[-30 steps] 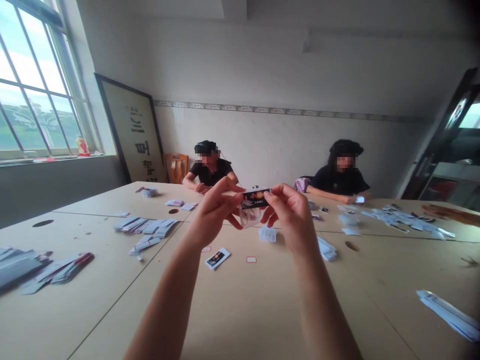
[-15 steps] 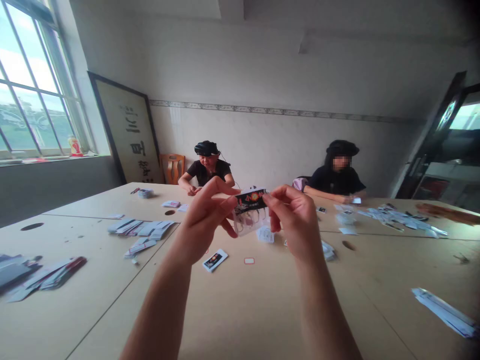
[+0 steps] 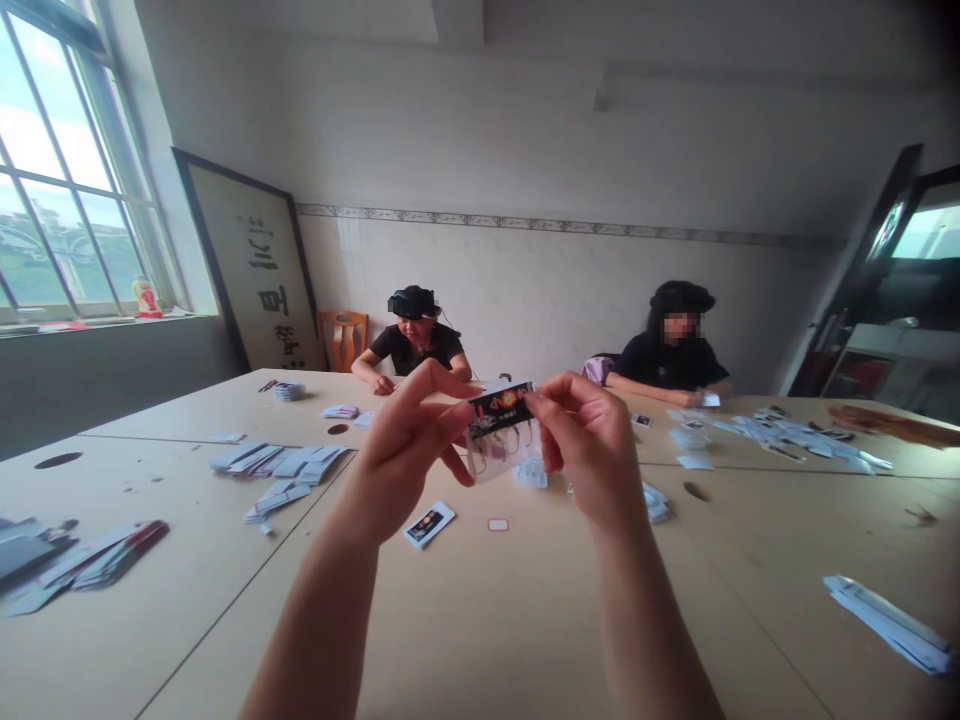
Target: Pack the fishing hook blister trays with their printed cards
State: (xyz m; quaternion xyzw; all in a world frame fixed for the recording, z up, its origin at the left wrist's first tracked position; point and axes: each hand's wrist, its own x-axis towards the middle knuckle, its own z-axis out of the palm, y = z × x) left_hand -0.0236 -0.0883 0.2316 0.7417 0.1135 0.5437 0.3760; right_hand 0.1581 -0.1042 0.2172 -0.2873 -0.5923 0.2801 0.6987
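While holding a clear packet (image 3: 496, 472) above the tabletop (image 3: 480, 620), am pinching its upper part by the black label (image 3: 501, 408), using left hand (image 3: 409, 440) at one side and right hand (image 3: 585, 430) at the other. Judging likely faults: losing slick plastic by gripping too near the corners; skewing or creasing the label by tugging unevenly; pushing curved pieces (image 3: 516, 438) against the thin wall by squeezing lower down. Seeing the lower edge hanging partly unsupported. Noting obstacles underneath: loose clear packets (image 3: 530, 474) near the right fingers in view, printed cards (image 3: 429, 524) and a red-edged tag (image 3: 498, 524) farther toward the near side. Judging room widest between the forearms, tightest forward-right. Not telling exact height above the surface.
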